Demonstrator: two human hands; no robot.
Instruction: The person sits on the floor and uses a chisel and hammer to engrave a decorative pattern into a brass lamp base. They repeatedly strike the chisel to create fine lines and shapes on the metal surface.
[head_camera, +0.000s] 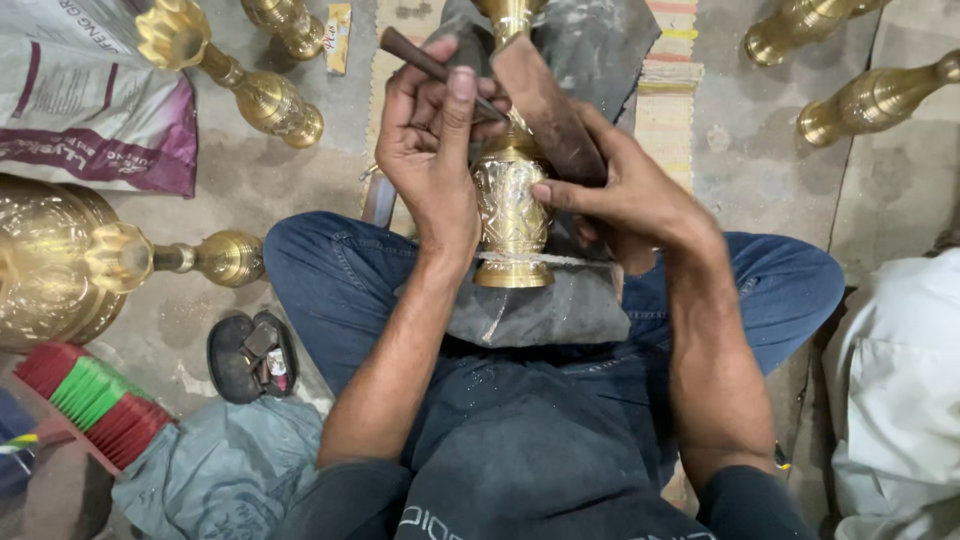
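An engraved brass vase with a flared foot (511, 215) is seen at the middle of the view, laid lengthwise on a grey cloth pad (540, 310) that is spread over the lap of a seated person in blue jeans; its foot is turned near and its neck runs far, where it is hidden behind the hands. A slim dark metal chisel with a brown handle (425, 62) is gripped in the left hand (430, 140), whose fingers are curled closed around it, the thumb stretched along the shaft; the tip is lost behind the other hand, close to the vase's shoulder. A flat brown wooden mallet block (545, 110) is clasped in the right hand (620, 190), the fingers closed on its near end and the thumb pressed toward the vase's side. The vase is thus flanked by both hands, the left touching its upper left side, the right just beside its right.

Further out, several plain brass vase pieces (262, 95) are laid on the concrete floor at far left and far right. A large brass vessel (50, 260) is seen at the left edge, with a red and green brush (95, 400) nearer. A white sleeve of another person (900, 380) is seen at the right edge.
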